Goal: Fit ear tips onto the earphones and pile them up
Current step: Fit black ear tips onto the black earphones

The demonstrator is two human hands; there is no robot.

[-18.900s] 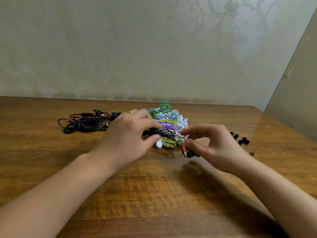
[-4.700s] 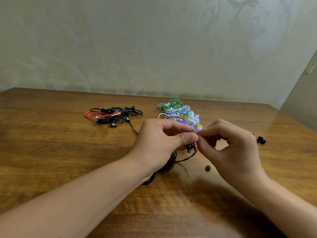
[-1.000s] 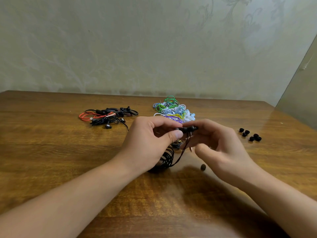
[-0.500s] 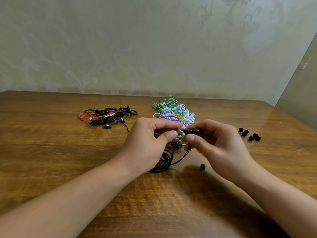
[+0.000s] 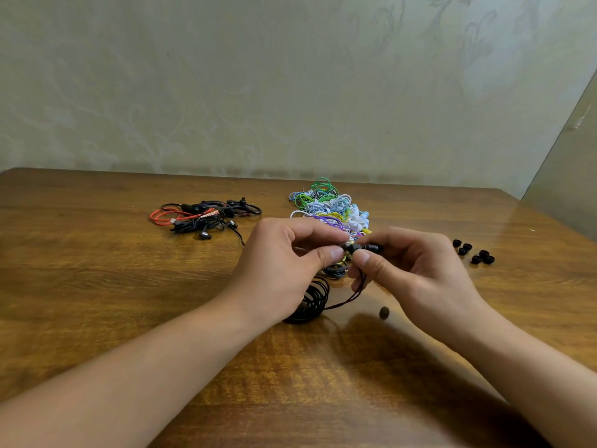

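As you look from left to right across the wooden table point(image 5: 97, 286), the first item is a loose pile of black and red earphones point(image 5: 203, 216) lying far left of centre, well apart from your hands. No container appears anywhere on the surface; every item lies directly on the wood. No brand, label or writing can be read on any item.

Your left hand point(image 5: 284, 270) has its fingers curled, thumb and forefinger pinching at the black earbud point(image 5: 363, 248) held between both hands. Whether it grips the bud itself or an ear tip on its end cannot be told. A coil of black cable point(image 5: 311, 302) hangs below that hand and rests on the table, with a strand running up toward your right hand.

Behind your hands sits a heap of coloured earphones point(image 5: 329, 206), green, blue, white, purple and yellow cords tangled together.

Your right hand point(image 5: 416, 273) also has curled fingers, thumb and forefinger closed on the earbud's body. Near its wrist, one single dark ear tip point(image 5: 384, 313) lies alone on the wood.

Further right, a small cluster of black ear tips point(image 5: 475, 253) lies on the table, apart from your hand.
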